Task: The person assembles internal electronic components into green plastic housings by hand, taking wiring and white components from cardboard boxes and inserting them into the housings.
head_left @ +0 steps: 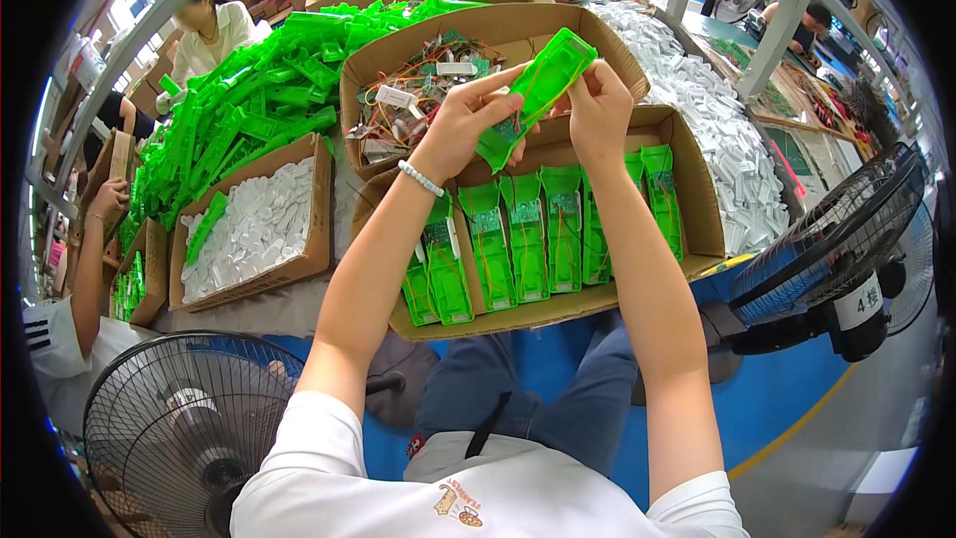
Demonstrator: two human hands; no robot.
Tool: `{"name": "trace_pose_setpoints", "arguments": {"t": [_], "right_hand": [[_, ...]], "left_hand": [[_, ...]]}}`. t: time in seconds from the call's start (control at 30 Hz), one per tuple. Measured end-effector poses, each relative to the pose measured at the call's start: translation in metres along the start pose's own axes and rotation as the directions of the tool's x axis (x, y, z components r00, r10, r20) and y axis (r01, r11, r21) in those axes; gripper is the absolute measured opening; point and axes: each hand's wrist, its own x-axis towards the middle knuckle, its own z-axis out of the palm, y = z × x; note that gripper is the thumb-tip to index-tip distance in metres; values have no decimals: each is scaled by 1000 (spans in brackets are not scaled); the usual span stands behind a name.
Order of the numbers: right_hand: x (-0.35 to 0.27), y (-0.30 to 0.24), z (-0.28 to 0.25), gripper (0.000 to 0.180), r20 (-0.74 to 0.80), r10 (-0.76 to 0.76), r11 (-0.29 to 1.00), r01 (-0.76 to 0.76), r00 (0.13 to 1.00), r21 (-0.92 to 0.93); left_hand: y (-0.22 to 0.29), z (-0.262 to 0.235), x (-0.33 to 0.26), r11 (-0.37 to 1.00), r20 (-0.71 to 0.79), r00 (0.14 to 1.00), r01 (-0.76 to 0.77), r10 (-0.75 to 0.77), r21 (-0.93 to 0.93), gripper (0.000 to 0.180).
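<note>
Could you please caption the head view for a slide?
Both hands hold a green plastic housing above a cardboard tray.

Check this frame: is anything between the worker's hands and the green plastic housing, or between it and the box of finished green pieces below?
Nothing visible. The left hand and right hand both already grip the green housing directly. It is held up over the cardboard box, where green housings lie in a row, and only open air shows between it and them.

I am seated in a factory assembly hall: cardboard boxes (558, 309) of green plastic housings (525, 237), heaps of white parts (717, 139), boxed circuit boards (418, 100), floor fans (179, 428), other workers alongside.
</note>
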Motion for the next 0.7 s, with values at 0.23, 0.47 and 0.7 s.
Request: {"name": "trace_pose_setpoints", "arguments": {"t": [0.23, 0.47, 0.7], "right_hand": [[-8, -7, 5, 18, 115, 31, 994, -43, 993, 105], [-4, -2, -3, 32, 224, 87, 926, -162, 971, 341], [-4, -8, 0, 34, 239, 89, 962, -145, 967, 232]], "left_hand": [[-6, 1, 1, 999, -75, 996, -48, 48, 7, 44], [-5, 3, 6, 982, -134, 990, -27, 53, 189, 42], [-13, 3, 7, 968, -127, 989, -37, 70, 246, 45]]}}
